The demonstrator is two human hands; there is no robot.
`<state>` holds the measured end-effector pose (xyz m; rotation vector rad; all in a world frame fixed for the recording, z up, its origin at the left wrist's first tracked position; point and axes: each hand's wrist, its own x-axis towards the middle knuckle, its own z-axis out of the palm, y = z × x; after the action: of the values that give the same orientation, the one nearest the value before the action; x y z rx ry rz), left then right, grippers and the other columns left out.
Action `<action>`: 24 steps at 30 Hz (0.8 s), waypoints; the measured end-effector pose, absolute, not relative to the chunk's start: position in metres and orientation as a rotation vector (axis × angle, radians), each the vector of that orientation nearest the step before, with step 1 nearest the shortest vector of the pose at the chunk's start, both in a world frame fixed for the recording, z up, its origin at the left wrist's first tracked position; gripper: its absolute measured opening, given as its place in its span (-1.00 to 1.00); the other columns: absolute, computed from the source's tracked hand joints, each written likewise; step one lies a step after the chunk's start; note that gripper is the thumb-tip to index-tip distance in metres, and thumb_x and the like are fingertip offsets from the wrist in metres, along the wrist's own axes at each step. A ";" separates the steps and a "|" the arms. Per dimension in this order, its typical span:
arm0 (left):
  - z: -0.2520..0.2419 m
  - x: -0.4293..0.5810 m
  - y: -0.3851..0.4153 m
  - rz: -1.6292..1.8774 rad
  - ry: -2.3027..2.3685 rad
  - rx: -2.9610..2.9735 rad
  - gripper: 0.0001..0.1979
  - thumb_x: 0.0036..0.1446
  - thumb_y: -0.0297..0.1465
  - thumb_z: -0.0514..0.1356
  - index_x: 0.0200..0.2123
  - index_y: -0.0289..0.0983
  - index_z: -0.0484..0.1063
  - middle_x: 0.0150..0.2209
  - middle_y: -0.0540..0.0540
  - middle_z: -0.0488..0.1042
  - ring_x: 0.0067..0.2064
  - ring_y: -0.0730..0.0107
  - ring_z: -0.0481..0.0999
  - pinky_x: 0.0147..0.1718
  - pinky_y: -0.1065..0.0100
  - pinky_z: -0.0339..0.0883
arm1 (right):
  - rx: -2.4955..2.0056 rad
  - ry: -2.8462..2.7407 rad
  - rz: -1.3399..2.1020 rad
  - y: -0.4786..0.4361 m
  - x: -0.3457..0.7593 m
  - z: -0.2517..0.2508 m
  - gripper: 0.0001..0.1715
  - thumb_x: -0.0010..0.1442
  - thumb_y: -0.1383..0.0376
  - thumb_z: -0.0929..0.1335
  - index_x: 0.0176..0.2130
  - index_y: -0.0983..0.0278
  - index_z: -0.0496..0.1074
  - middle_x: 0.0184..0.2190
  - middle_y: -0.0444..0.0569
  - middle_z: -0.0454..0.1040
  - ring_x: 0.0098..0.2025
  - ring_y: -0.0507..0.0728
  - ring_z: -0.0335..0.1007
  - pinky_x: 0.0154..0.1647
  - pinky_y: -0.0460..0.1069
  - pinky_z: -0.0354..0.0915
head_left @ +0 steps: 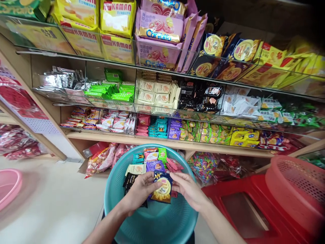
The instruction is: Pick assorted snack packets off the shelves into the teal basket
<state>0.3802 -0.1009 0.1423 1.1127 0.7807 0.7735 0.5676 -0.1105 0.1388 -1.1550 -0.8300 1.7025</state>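
Note:
Over a teal plastic basket (152, 223), both my hands hold a dark blue and gold cookie packet (162, 189) upright, its round yellow emblem facing me. My left hand (141, 189) pinches the packet's left side, thumb across the front. At the top right corner, the fingers of my right hand (186, 188) grip its edge. Behind it in the basket lie a purple packet (155, 166), a cream packet (137, 169), a green packet (161, 154), a teal packet (138, 158) and pink packets (175, 165). Black packets (130, 183) are partly hidden by my left hand.
Shelves with clear dividers hold yellow Kaman packs (118, 20), purple Carvalfo packs (159, 27) and rows of small snack packets. A red plastic stool (228, 210) and a pink perforated basket (291, 183) stand at right. A pink basin (10, 186) sits on the floor at left.

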 end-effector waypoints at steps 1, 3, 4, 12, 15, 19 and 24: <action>0.141 0.381 -0.102 0.771 0.792 1.128 -0.67 -0.02 -0.18 0.29 -0.26 -0.28 0.42 -0.26 -0.08 0.54 -0.17 0.27 0.51 -0.09 0.23 0.35 | -1.153 -0.777 1.723 -0.112 0.568 0.136 -0.64 -0.05 0.10 0.50 -0.33 0.32 0.53 -0.41 -0.06 0.51 -0.31 0.06 0.43 -0.21 -0.03 0.37; 0.138 0.385 -0.105 0.765 0.816 1.168 -0.66 0.02 -0.15 0.24 -0.25 -0.29 0.40 -0.24 -0.12 0.54 -0.16 0.26 0.51 -0.09 0.22 0.36 | -1.177 -0.733 1.727 -0.114 0.569 0.131 -0.64 -0.08 0.10 0.50 -0.33 0.30 0.53 -0.42 -0.08 0.51 -0.32 0.05 0.44 -0.22 -0.04 0.36; 0.136 0.387 -0.106 0.759 0.831 1.200 -0.65 0.05 -0.14 0.21 -0.23 -0.29 0.39 -0.21 -0.14 0.54 -0.15 0.25 0.51 -0.09 0.22 0.36 | -1.205 -0.763 1.705 -0.115 0.570 0.129 -0.63 -0.07 0.08 0.50 -0.34 0.30 0.53 -0.42 -0.08 0.51 -0.32 0.05 0.44 -0.23 -0.03 0.36; 0.120 0.389 -0.113 0.433 1.050 1.753 -0.67 0.19 -0.29 0.01 0.00 -0.26 0.29 -0.04 -0.18 0.47 -0.01 0.22 0.43 0.02 0.19 0.26 | -1.425 -1.301 1.177 -0.120 0.588 0.116 -0.53 0.08 -0.04 0.36 -0.25 0.30 0.49 -0.32 0.01 0.54 -0.23 0.17 0.46 -0.21 0.02 0.36; 0.116 0.392 -0.114 0.144 1.093 2.007 -0.63 0.19 -0.37 -0.01 0.06 -0.30 0.25 -0.05 -0.27 0.47 -0.02 0.09 0.44 0.01 0.06 0.24 | -1.423 -1.267 1.110 -0.123 0.596 0.113 -0.52 0.09 -0.03 0.35 -0.19 0.30 0.46 -0.29 0.04 0.54 -0.24 0.17 0.48 -0.20 0.04 0.37; 0.104 0.407 -0.118 -0.149 1.087 2.237 -0.59 0.18 -0.49 -0.08 0.10 -0.40 0.18 -0.04 -0.41 0.44 0.00 -0.05 0.44 -0.03 -0.04 0.26 | -1.417 -1.229 1.075 -0.128 0.603 0.113 -0.54 0.09 0.00 0.36 -0.18 0.30 0.45 -0.29 0.04 0.53 -0.23 0.17 0.48 -0.19 0.05 0.39; 0.087 0.419 -0.124 -0.334 1.092 2.320 -0.57 0.15 -0.52 0.01 0.11 -0.43 0.19 -0.06 -0.41 0.46 -0.04 -0.04 0.49 -0.09 0.00 0.34 | -1.422 -1.200 1.062 -0.131 0.605 0.112 -0.53 0.08 -0.01 0.36 -0.18 0.30 0.45 -0.29 0.05 0.53 -0.23 0.17 0.48 -0.21 0.05 0.39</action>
<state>0.4190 -0.1239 0.0868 2.3201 1.0920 -0.3341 0.6046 -0.1311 0.1121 -1.4218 -1.1999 1.0616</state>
